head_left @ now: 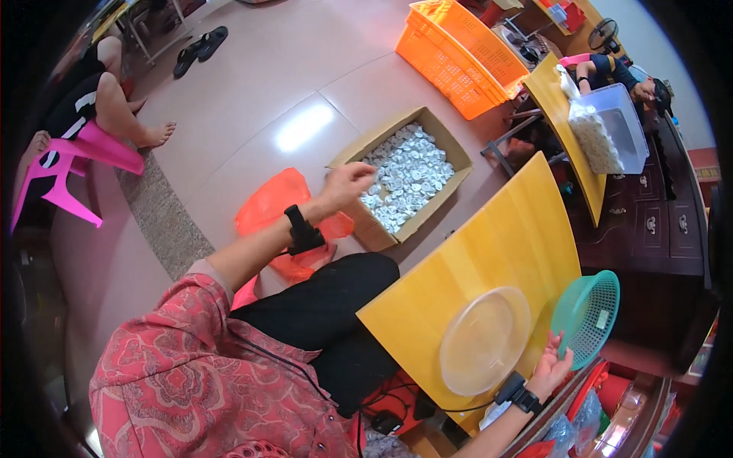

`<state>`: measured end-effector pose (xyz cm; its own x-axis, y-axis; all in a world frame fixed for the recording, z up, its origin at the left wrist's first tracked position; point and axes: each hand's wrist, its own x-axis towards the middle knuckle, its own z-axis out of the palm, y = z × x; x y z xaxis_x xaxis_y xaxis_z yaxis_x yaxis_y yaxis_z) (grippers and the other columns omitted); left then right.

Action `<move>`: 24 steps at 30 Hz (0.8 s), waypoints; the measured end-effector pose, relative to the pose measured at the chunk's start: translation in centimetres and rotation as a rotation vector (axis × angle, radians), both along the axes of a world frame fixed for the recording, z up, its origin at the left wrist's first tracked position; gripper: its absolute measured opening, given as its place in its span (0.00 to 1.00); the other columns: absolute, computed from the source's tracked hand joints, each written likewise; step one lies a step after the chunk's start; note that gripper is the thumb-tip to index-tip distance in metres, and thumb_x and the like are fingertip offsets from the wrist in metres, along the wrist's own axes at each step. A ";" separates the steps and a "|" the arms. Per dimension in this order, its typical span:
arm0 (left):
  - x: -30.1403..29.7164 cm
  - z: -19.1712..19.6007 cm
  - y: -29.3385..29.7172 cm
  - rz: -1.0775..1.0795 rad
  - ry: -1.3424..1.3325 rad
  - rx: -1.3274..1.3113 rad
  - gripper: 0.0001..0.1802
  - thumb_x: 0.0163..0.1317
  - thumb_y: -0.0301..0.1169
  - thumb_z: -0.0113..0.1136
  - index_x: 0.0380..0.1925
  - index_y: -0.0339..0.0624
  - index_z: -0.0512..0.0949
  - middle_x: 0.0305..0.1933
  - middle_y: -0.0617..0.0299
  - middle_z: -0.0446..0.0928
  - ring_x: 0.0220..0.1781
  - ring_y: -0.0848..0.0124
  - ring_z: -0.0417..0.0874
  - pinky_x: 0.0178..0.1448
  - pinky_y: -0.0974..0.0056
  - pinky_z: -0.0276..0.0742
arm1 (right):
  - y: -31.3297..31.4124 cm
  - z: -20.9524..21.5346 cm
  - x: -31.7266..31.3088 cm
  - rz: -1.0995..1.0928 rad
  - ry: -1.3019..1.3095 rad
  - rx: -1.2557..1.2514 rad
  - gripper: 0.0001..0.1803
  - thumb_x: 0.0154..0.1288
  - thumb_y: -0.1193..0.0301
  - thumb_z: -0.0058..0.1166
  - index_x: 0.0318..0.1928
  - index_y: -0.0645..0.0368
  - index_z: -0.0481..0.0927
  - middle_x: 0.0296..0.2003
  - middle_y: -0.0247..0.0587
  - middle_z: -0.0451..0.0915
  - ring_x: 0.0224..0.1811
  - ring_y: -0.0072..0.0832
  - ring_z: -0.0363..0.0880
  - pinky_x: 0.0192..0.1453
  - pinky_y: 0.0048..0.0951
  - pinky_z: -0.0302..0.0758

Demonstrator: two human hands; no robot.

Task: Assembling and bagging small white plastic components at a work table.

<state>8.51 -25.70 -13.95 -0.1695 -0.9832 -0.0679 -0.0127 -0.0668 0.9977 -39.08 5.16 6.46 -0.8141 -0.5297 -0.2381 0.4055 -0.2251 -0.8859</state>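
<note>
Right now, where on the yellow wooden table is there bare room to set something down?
The yellow wooden table is bare from its far corner down to the clear round plastic plate. The near end is crowded: the plate, the green mesh basket at the right edge, and the right hand beside them.

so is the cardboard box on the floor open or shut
Open: the cardboard box has its flaps up, showing small silvery pieces inside, with the left hand over its edge.
</note>
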 end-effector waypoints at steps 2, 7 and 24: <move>3.4 -6.5 -1.9 0.085 -0.134 0.415 0.11 0.58 0.30 0.62 0.35 0.32 0.80 0.28 0.59 0.79 0.29 0.72 0.79 0.28 0.66 0.76 | -1.2 1.4 3.8 0.019 0.135 0.016 0.21 0.63 0.74 0.52 0.52 0.76 0.68 0.45 0.55 0.78 0.47 0.39 0.78 0.51 0.30 0.80; 1.8 -16.2 -1.0 0.044 0.169 0.778 0.26 0.58 0.41 0.67 0.47 0.29 0.74 0.35 0.56 0.77 0.25 0.71 0.75 0.31 0.63 0.80 | -3.6 5.4 11.4 0.056 0.089 0.112 0.24 0.65 0.73 0.52 0.57 0.74 0.66 0.50 0.56 0.76 0.52 0.45 0.77 0.44 0.27 0.83; -10.2 -24.1 -0.7 0.375 -0.102 0.764 0.35 0.46 0.26 0.63 0.54 0.24 0.61 0.57 0.41 0.68 0.57 0.53 0.73 0.52 0.51 0.76 | -7.9 3.9 9.6 0.224 0.026 0.308 0.21 0.62 0.74 0.54 0.56 0.61 0.71 0.51 0.46 0.78 0.49 0.49 0.80 0.36 0.23 0.83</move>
